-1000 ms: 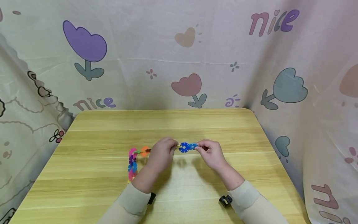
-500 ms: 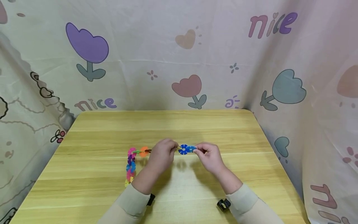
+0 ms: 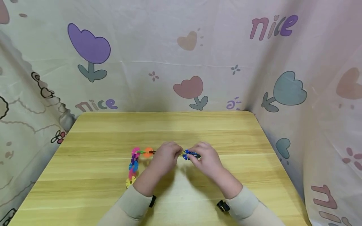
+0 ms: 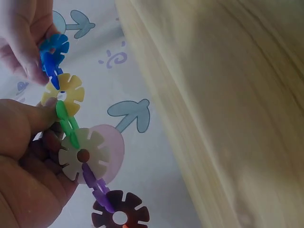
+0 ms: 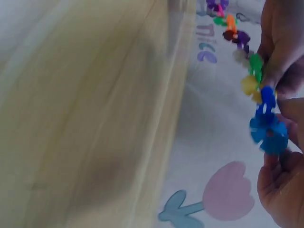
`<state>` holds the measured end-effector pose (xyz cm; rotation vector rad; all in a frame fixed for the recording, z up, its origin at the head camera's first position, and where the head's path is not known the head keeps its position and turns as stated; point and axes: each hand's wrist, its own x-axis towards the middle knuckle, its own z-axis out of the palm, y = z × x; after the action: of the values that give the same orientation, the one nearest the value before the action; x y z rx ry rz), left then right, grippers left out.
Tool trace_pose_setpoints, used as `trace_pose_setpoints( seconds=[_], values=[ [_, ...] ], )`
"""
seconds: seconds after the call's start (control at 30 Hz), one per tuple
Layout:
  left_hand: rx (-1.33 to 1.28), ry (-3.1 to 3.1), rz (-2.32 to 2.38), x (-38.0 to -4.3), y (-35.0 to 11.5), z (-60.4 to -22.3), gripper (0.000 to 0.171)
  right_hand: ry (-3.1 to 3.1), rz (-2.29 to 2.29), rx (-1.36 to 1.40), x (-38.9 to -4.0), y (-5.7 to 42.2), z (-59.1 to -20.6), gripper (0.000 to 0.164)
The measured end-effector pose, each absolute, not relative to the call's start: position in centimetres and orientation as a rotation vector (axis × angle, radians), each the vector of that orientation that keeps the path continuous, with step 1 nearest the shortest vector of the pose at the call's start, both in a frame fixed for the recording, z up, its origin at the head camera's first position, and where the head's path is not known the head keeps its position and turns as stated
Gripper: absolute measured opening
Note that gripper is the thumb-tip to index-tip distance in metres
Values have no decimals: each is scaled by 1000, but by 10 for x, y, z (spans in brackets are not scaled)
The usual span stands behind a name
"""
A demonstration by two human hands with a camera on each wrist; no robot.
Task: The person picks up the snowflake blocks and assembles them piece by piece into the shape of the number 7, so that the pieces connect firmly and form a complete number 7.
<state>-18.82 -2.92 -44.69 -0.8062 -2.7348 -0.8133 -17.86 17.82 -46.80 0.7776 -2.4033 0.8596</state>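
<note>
A chain of slotted plastic snowflake discs is held up between both hands. My left hand [image 3: 166, 158] pinches it by the yellow disc [image 4: 72, 89] and green disc [image 4: 67, 124]. Below these in the left wrist view follow a whitish disc [image 4: 97, 145], a purple disc [image 4: 97, 187] and a brown disc [image 4: 105, 217]. At the chain's right end, my right hand [image 3: 207, 159] pinches the light blue disc [image 5: 276, 142], joined to a dark blue disc [image 5: 267, 97]. The hands are close together, and the left one hides the chain's middle in the head view.
The chain runs left past an orange disc [image 3: 148, 153] to a pink disc [image 3: 136, 152], then bends toward the person down to a yellow disc [image 3: 131, 181]. Under it is a wooden table [image 3: 226, 131]. A printed curtain [image 3: 135, 37] stands behind and at both sides.
My right hand has come left toward the left hand, and its fingers now cover more of the blue discs. The left hand stays nearly in place, still holding the chain.
</note>
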Motion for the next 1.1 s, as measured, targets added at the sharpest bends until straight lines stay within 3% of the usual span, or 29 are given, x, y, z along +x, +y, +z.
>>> trace_pose_setpoints(
  seconds=[0.17,0.73,1.1],
  values=[
    [-865,-2696,-753,-187,-23,-447,13,-2414,679,790,-177,168,-466,8],
    [-671,-2506,-667,-195,-74,-442,11,-2215,841,694,-171,189,-475,13],
    [-767,-2546,-551,-192,-69,-438,10,-2339,658,731,-165,178,-460,16]
  ],
)
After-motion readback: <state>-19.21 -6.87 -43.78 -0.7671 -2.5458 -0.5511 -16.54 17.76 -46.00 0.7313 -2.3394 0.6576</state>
